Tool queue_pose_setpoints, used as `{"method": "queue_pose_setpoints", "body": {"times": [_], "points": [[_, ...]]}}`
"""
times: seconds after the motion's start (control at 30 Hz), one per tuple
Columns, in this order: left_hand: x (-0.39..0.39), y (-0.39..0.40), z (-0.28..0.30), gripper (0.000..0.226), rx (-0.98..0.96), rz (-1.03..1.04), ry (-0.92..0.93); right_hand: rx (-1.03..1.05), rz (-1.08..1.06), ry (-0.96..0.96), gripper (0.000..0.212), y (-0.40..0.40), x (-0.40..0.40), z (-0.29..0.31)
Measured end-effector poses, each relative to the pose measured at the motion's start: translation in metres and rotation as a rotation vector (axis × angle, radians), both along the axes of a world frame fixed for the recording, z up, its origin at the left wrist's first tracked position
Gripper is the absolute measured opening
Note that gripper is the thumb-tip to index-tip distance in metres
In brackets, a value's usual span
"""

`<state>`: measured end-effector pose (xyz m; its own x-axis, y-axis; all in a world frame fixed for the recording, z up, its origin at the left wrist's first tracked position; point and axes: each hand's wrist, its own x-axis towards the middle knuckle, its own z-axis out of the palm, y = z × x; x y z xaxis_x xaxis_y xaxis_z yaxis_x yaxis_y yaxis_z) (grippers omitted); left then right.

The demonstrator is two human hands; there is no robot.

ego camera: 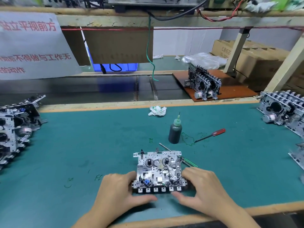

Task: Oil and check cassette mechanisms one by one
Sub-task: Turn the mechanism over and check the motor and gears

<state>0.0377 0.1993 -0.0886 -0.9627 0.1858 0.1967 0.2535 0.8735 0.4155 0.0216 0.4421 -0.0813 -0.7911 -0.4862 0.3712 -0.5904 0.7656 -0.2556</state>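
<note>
- Cassette mechanism [159,171] flat on the green table [82,145], near the front edge, reels facing up, row of keys toward the person.
- Left hand [118,193] at the mechanism's left end: fingers curled against its side, thumb stretched along the key row; apparently holding it.
- Right hand [202,190] at the right end in mirror pose: fingers bent over the corner, thumb reaching in under the keys.
- Oil bottle [175,131] upright just behind the mechanism, needle tip up, untouched.
- Red screwdriver [211,134] lying right of the bottle; green-handled tool [189,162] touching or tucked under the mechanism's right rear corner.
- More mechanisms stacked at the left edge [14,127], the right edge [286,109] and on a brown board [204,83] behind.
- Probable step: checking, likely pressing keys, or positioning the unit.
- Next move likely calls for one hand freed to fetch the bottle, the other steadying the frame.
</note>
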Motion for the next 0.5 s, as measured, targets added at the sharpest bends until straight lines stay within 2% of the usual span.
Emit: {"method": "queue_pose_setpoints", "body": {"times": [0.1, 0.2, 0.3, 0.4, 0.5], "points": [[-0.001, -0.006, 0.005, 0.07, 0.297, -0.002, -0.072, -0.292, 0.022, -0.244, 0.04, -0.002, -0.001, 0.006], [0.0, -0.004, 0.019, 0.062, 0.548, 0.024, -0.073, -0.602, -0.028, -0.391, 0.047, -0.012, -0.005, 0.016], [-0.004, 0.002, 0.027, 0.067, 0.667, 0.143, -0.109, -0.596, -0.132, -0.534, 0.064, -0.021, -0.012, 0.025], [-0.008, 0.002, 0.024, 0.064, 0.723, 0.204, -0.215, -0.518, -0.152, -0.68, 0.066, -0.024, -0.017, 0.027], [-0.006, 0.001, 0.02, 0.063, 0.755, 0.209, -0.24, -0.505, -0.141, -0.726, 0.069, -0.023, -0.015, 0.028]]}}
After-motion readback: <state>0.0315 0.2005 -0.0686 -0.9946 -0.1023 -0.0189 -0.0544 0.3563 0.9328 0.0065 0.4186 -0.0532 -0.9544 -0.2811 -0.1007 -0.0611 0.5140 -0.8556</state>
